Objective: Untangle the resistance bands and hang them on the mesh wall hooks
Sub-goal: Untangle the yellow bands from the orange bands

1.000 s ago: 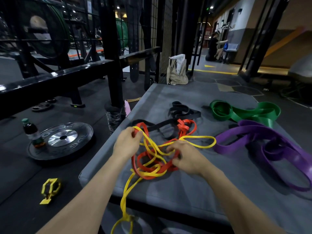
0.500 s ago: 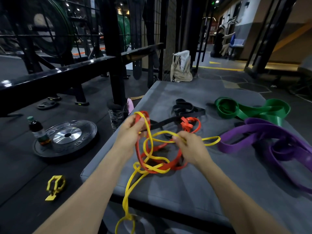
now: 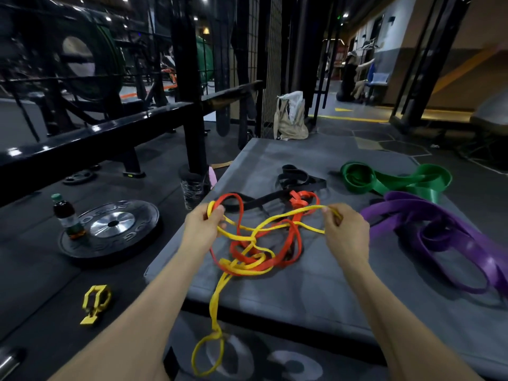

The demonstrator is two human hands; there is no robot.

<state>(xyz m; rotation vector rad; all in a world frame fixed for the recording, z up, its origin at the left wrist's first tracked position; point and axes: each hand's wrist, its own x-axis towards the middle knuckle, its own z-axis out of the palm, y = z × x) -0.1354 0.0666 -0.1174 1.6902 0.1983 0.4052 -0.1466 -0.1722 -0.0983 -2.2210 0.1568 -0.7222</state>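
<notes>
My left hand (image 3: 203, 225) pinches the yellow resistance band (image 3: 248, 237) beside an orange band (image 3: 277, 243) loop; my right hand (image 3: 345, 229) pinches its far strand. The tangle sits on the grey mat (image 3: 302, 292) (tail dangling off the edge). Risk: pulling apart likely tightens the central knot.

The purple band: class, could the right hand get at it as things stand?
Probably yes, once freed. The purple band lies uncovered on the mat beside the right hand, but that hand is pinching the yellow band.
</notes>
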